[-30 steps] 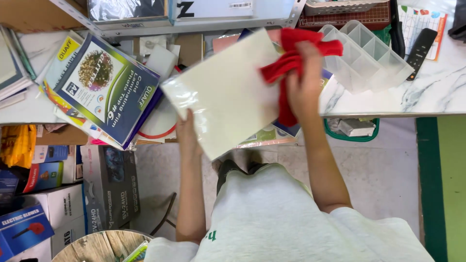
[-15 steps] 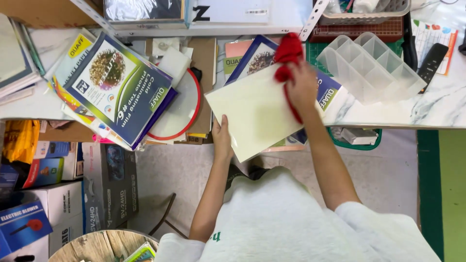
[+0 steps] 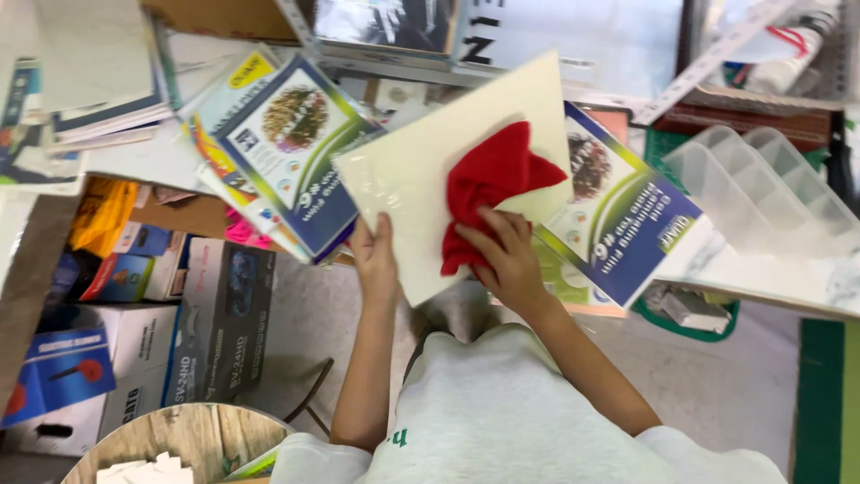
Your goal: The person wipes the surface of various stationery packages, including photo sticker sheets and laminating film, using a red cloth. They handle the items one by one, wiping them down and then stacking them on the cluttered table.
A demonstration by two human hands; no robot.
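Observation:
My left hand point(image 3: 376, 260) grips the lower left edge of a cream-coloured flat pack of sheets point(image 3: 421, 170), held tilted in front of the counter. My right hand point(image 3: 503, 260) presses a crumpled red cloth point(image 3: 484, 188) against the face of that pack, near its lower right part. Under the pack lies a blue and white printed packet point(image 3: 627, 220) on the marble counter edge. Another stack of similar printed packets point(image 3: 287, 143) hangs over the counter to the left.
A clear plastic divided tray point(image 3: 761, 193) stands at the right on the marble counter point(image 3: 806, 278). Cardboard boxes point(image 3: 215, 314) and a blue box point(image 3: 58, 372) sit on the floor at left. A round wooden stool top point(image 3: 170, 439) is at the bottom left.
The red cloth and my right hand have slid down the cream pack toward me. My left hand has stayed on the pack's lower edge; the view has shifted and tilted.

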